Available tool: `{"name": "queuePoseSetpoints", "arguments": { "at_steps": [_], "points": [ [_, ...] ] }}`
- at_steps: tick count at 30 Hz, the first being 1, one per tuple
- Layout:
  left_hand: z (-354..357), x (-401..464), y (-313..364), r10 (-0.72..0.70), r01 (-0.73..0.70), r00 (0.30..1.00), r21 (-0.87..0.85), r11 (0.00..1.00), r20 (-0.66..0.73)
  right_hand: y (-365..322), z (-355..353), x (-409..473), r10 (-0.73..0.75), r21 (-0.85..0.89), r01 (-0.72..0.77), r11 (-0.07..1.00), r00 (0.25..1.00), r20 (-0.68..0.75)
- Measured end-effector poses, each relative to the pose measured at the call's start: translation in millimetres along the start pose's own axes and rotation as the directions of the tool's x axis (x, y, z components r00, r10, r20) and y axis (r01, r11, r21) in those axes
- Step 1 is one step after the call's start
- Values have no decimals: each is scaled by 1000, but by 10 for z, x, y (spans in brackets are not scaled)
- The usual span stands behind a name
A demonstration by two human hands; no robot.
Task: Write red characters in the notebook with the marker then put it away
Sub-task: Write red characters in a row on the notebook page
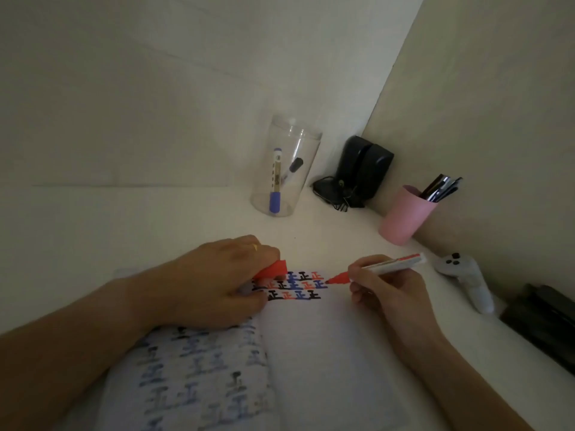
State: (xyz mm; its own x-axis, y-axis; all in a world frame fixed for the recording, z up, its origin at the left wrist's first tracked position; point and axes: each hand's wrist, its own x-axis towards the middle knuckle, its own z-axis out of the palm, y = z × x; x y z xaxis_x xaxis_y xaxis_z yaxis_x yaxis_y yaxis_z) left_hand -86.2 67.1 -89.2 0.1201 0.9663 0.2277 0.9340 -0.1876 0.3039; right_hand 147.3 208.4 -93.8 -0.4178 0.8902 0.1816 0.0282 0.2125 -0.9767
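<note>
Your left hand presses the notebook at nine o'clock, covering the left end of the written rows. Your right hand holds the marker at three o'clock. Between your hands, bare page lies open toward six o'clock. At twelve o'clock, a strip of clear desk leads to a clear jar. From one to three o'clock the way is crowded: black device, pink cup, white controller, then a dark object against the wall.
</note>
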Motion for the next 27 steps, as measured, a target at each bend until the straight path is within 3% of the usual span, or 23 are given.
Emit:
{"name": "queuePoseSetpoints", "arguments": {
  "at_steps": [8,18,27],
  "points": [
    [23,19,-9,34,-34,999,7,999,-17,57,24,-31,-75,-145,77,987,997,20],
    [9,23,-10,19,-19,1000,6,1000,3,62,29,-33,-77,-206,88,975,995,63],
    [14,10,-11,27,-27,1000,-1,1000,-11,82,19,-14,-53,-201,54,978,999,9]
  ]
}}
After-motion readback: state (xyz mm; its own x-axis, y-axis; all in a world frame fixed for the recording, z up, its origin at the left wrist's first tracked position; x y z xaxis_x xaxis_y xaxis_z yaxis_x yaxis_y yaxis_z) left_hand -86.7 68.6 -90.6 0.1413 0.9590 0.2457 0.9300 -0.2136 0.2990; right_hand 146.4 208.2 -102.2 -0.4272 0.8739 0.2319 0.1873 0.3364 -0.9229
